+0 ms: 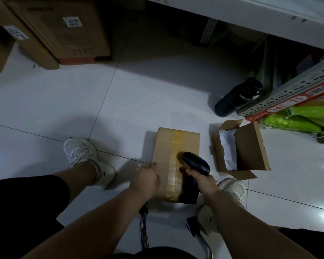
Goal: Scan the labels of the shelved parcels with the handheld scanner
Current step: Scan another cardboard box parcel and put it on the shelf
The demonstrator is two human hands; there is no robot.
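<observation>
Both hands are seen low in the view over a taped cardboard parcel point(173, 161) that lies on the tiled floor point(82, 101) between two white shoes. On the left, the left hand point(146, 179) is laid against the parcel's left edge, its fingers curled over that edge. To the right of it, a black handheld scanner point(195, 163) is gripped by the right hand point(204, 181), fingers wrapped round the handle, and the scanner's head is held just over the parcel's taped top. No label can be made out on the parcel's upper face. Further right, a small open carton point(248, 148) with white paper inside is set on the floor, near the parcel but apart from it. Beyond it, a dark bottle point(236, 98) is seen beside a metal shelf upright point(288, 90), with green packets point(292, 122) lying at the far right.
</observation>
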